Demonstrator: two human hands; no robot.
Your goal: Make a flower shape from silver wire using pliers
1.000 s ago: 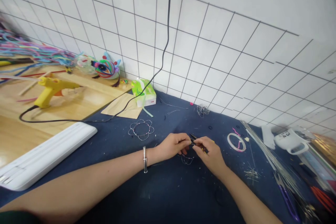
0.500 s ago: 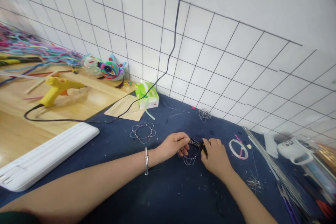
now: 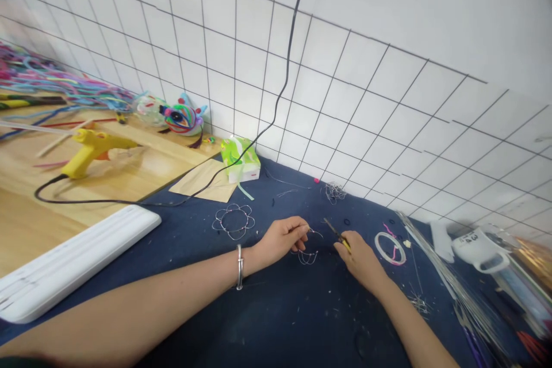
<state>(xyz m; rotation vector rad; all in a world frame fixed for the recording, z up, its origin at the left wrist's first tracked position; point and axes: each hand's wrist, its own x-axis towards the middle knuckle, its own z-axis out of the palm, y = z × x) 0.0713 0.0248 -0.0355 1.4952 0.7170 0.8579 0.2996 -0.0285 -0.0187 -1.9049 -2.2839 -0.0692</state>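
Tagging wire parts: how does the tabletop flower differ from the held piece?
The wire flower lies on the blue tabletop; the wire piece is in the left hand. The flower's whole ring of loops shows; the wire piece shows only a few loops. Both are thin, silvery wire.

Blue tabletop (image 3: 276, 313) beneath a wire flower (image 3: 233, 232)

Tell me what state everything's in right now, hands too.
Left hand: closed on the wire piece.
Wire piece: looped, one end sticking out.
Right hand: closed around pliers.
Pliers: apart from the wire piece; jaws too small to judge.
Wire flower: lying flat, apart from both hands.
Glue gun: on its side, cord attached.
Wire tangle: bunched near the wall.
White ring: flat, pink strand across it.
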